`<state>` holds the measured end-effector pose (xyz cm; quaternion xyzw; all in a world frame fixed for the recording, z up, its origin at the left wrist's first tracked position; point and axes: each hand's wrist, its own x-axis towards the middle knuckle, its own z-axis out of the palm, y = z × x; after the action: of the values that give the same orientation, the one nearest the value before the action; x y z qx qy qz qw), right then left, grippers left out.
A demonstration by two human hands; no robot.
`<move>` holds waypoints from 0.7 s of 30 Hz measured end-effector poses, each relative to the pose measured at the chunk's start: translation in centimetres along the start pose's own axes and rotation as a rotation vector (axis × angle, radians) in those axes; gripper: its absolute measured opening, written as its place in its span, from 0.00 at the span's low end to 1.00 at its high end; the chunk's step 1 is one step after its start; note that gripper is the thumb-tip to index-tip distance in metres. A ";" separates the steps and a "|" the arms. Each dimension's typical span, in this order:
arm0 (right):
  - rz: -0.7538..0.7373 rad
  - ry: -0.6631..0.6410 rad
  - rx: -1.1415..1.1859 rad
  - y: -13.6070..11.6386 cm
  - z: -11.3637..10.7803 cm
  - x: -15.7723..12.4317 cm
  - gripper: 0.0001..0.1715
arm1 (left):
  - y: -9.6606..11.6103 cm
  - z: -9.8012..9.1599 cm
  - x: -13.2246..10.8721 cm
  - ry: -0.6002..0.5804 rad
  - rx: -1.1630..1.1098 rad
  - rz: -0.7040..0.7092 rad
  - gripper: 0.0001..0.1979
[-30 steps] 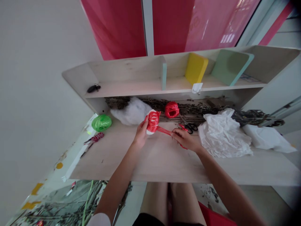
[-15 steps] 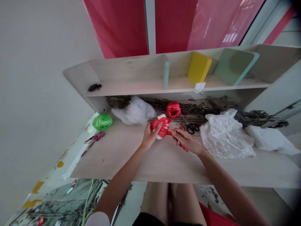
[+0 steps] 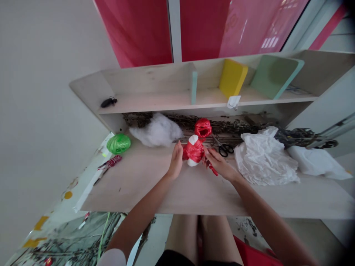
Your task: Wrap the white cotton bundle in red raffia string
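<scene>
A white bundle wound with red plastic ribbon (image 3: 195,150) is between my two hands, above the desk, with white material showing at its top and bottom. My left hand (image 3: 175,161) is at its left side, thumb pointing up, closed against a red strip that runs to the bundle; its other fingers are partly hidden. At the right side, my right hand (image 3: 219,162) pinches red ribbon close to the bundle, and a loose red end hangs below the fingers. Just behind lies a red ribbon roll (image 3: 203,128), with black-handled scissors (image 3: 226,149) to its right.
White fluffy stuffing (image 3: 158,131) and a green ribbon roll (image 3: 118,143) lie to the left. Crumpled white sheeting (image 3: 266,159) covers part of the desk (image 3: 194,195) on the right. Dried stems (image 3: 230,128) line the back beneath a shelf (image 3: 155,100).
My left hand has shifted from gripping the bundle's front to its left side. The bundle has turned and moved slightly right, and my right hand is closer against it.
</scene>
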<state>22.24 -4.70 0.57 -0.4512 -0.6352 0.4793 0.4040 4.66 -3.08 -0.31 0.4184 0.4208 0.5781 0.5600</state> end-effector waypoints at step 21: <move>0.138 -0.070 0.071 -0.8 0.5 -0.4 0.37 | 0.7 -0.8 0.7 -0.265 0.001 -0.124 0.28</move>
<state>21.74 -5.25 1.19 -0.4625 -0.5988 0.5436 0.3633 3.69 -2.39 0.09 0.4646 0.3684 0.4818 0.6452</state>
